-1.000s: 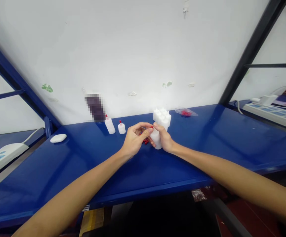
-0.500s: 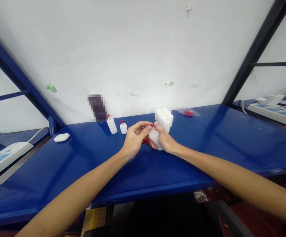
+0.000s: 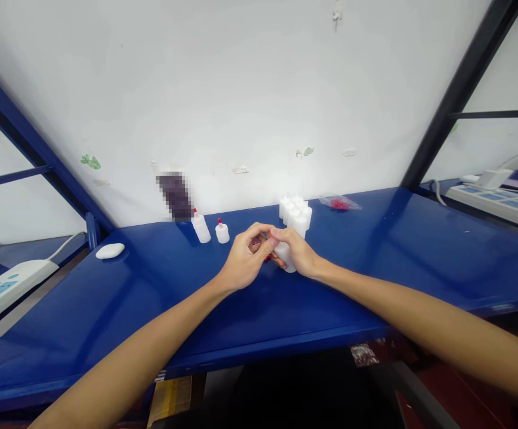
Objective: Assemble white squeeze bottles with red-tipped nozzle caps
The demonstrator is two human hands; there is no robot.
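Note:
A white squeeze bottle [image 3: 287, 257] stands tilted over the blue table, wrapped by the fingers of my right hand [image 3: 302, 255]. At its top, my left hand [image 3: 246, 260] has thumb and fingers pinched together on the small red cap, which the fingers now hide. Both hands touch each other there. Several loose red caps [image 3: 267, 258] lie on the table behind my left hand, partly covered. To the left stand a taller white bottle [image 3: 201, 231] and a shorter white bottle [image 3: 222, 233], each with a red cap on its tip.
Just behind my right hand is a tight cluster of white bottles [image 3: 300, 219]. A clear plastic bag [image 3: 341, 204] with red pieces lies by the wall. A white oval object [image 3: 109, 251] sits at the table's left, near a power strip [image 3: 12, 289]. A blurred dark patch [image 3: 176, 195] covers something at the wall.
My fingers have closed over the bottle's top, so the red cap seen there before is hidden. My left hand has turned slightly, and the view has shifted a little.

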